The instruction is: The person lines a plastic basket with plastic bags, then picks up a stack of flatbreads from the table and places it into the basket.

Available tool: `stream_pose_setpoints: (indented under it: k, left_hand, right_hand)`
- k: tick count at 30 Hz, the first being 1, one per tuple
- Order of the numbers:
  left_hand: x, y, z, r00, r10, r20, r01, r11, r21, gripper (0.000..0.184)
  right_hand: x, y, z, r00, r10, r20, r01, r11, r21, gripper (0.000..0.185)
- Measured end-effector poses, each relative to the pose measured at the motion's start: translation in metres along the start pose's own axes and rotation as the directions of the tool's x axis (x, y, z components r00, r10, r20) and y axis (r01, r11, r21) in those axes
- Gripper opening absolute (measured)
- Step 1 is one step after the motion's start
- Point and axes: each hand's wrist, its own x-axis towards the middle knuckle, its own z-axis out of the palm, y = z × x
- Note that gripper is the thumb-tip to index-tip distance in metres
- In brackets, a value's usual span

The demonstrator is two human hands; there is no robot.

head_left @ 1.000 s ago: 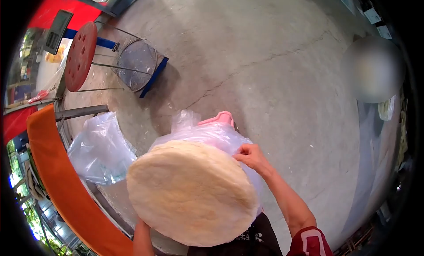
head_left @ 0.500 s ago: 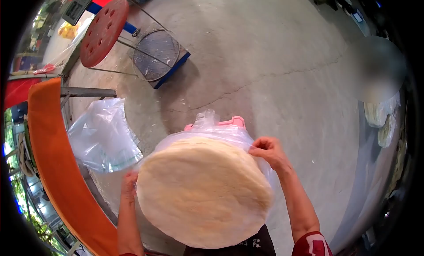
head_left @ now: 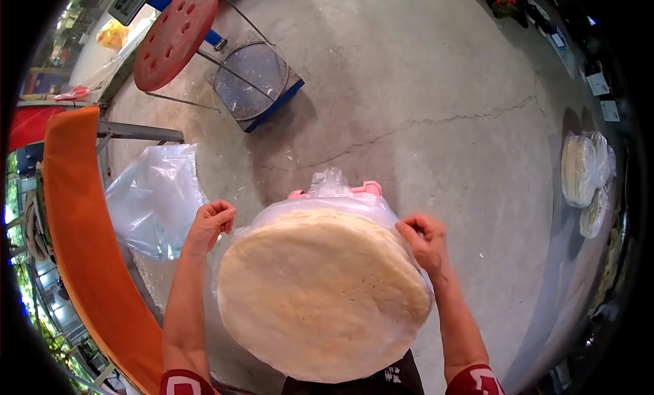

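A large round stack of pale flat bread (head_left: 323, 296) lies in front of me, with a clear plastic bag (head_left: 340, 203) around its far edge and sides. Part of a pink stool (head_left: 368, 188) shows beyond it. My left hand (head_left: 213, 224) is at the upper left of the stack, fingers pinched on the bag's edge. At the upper right, my right hand (head_left: 424, 239) pinches the bag's other side. The bread's underside is hidden.
Another plastic bag (head_left: 155, 201) hangs at the left beside an orange cloth-covered edge (head_left: 102, 259). A red stool (head_left: 176, 39) stands on a platform scale (head_left: 255, 81) at the upper left. Bagged bread (head_left: 579, 170) lies at the far right.
My left hand has come up from below the stack to its upper left side. My right hand has shifted slightly right, still at the bag. The view has turned, showing more bagged bread.
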Motion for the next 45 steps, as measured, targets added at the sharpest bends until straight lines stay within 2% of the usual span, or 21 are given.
stream_pose_setpoints:
  k: [2,6,7,9,11,13,14,16,17,19,20,21,24,25,31,34,37,40,43,44,45]
  left_hand:
    - [-0.004,-0.004,0.016,0.987,0.03,-0.155,-0.042,0.996,-0.076,0.023]
    - [-0.008,0.002,0.033,0.964,-0.261,0.05,0.262,0.965,-0.028,0.019]
    - [-0.009,0.002,0.033,0.988,-0.155,0.014,0.156,0.988,-0.016,0.018]
    - [-0.012,0.005,0.03,0.996,0.065,-0.057,-0.064,0.998,0.017,0.017]
    - [-0.024,0.017,0.026,0.969,0.239,-0.066,-0.247,0.953,-0.178,0.015]
    - [-0.031,0.03,0.028,0.905,0.377,-0.196,-0.42,0.864,-0.277,0.012]
    - [-0.028,0.033,0.019,0.902,0.403,-0.152,-0.429,0.874,-0.227,0.012]
    - [-0.023,0.042,0.04,0.932,0.252,-0.262,-0.281,0.956,-0.081,0.018]
    - [-0.019,0.031,0.035,0.987,0.115,-0.117,-0.123,0.99,-0.067,0.022]
    - [-0.011,0.01,0.037,0.971,-0.217,0.098,0.217,0.976,0.006,0.022]
    - [-0.014,0.01,0.036,0.986,-0.159,0.045,0.158,0.987,0.016,0.019]
    - [-0.017,0.009,0.036,0.995,-0.1,-0.006,0.1,0.995,0.028,0.017]
    - [-0.031,0.007,0.033,0.944,0.28,-0.172,-0.243,0.947,0.21,0.009]
    - [-0.037,0.007,0.031,0.879,0.43,-0.204,-0.36,0.881,0.307,0.007]
    - [-0.055,0.014,0.037,0.668,0.682,-0.298,-0.618,0.731,0.289,0.002]
    - [-0.061,0.013,0.034,0.749,0.592,-0.298,-0.601,0.796,0.07,0.004]
    - [-0.063,-0.019,0.016,0.777,0.564,-0.28,-0.583,0.812,0.017,0.01]
    - [-0.077,-0.052,0.022,0.854,0.276,-0.442,-0.366,0.921,-0.132,0.019]
    - [-0.108,-0.135,-0.007,0.984,-0.118,-0.134,0.079,0.96,-0.267,0.028]
    - [-0.126,-0.135,-0.002,0.964,-0.264,-0.026,0.239,0.905,-0.351,0.028]
    - [-0.135,-0.138,0.004,0.95,-0.3,-0.083,0.255,0.903,-0.345,0.025]
  right_hand:
    - [-0.006,-0.004,0.004,0.996,-0.062,-0.069,0.059,0.998,-0.038,0.016]
    - [0.018,0.008,-0.004,0.904,0.349,0.246,-0.387,0.913,0.13,0.02]
    - [0.017,0.001,-0.006,0.923,0.284,0.26,-0.348,0.905,0.246,0.015]
    - [0.006,-0.015,-0.003,0.983,0.129,0.134,-0.157,0.962,0.225,0.011]
    - [-0.013,-0.026,-0.001,1.0,-0.016,-0.007,0.017,0.992,0.128,0.005]
    - [-0.023,-0.024,0.003,0.993,0.019,-0.12,0.011,0.97,0.243,0.01]
    - [-0.026,-0.027,0.005,0.985,0.04,-0.168,0.012,0.955,0.295,0.013]
    - [-0.027,-0.023,-0.003,0.994,0.001,-0.108,0.026,0.966,0.256,0.015]
    - [-0.025,-0.021,-0.005,0.997,-0.026,-0.074,0.043,0.971,0.236,0.017]
    - [-0.018,-0.019,0.0,0.995,-0.002,-0.095,-0.005,0.997,-0.077,0.021]
    - [-0.012,-0.016,0.001,0.994,0.007,-0.113,-0.033,0.972,-0.235,0.022]
    - [-0.002,-0.007,-0.005,0.988,0.155,0.027,-0.149,0.978,-0.143,0.021]
    - [0.008,-0.013,-0.009,0.982,0.157,0.105,-0.159,0.987,0.017,0.016]
    - [0.005,-0.013,-0.002,0.998,0.054,0.025,-0.054,0.998,0.009,0.015]
    - [-0.008,-0.011,0.009,0.955,-0.143,-0.259,0.146,0.989,-0.008,0.008]
    - [-0.019,-0.021,0.003,0.929,-0.197,-0.313,0.203,0.979,-0.013,0.005]
    - [-0.04,-0.008,-0.013,0.945,-0.219,-0.245,0.215,0.976,-0.043,0.02]
    - [-0.057,0.011,-0.028,0.993,-0.015,-0.121,0.018,1.0,0.025,0.034]
    - [-0.091,0.092,-0.06,0.917,0.389,0.091,-0.396,0.916,0.066,0.022]
    - [-0.108,0.099,-0.052,0.944,0.323,0.063,-0.328,0.936,0.126,0.018]
    - [-0.12,0.098,-0.046,0.965,0.26,0.034,-0.261,0.948,0.183,0.015]
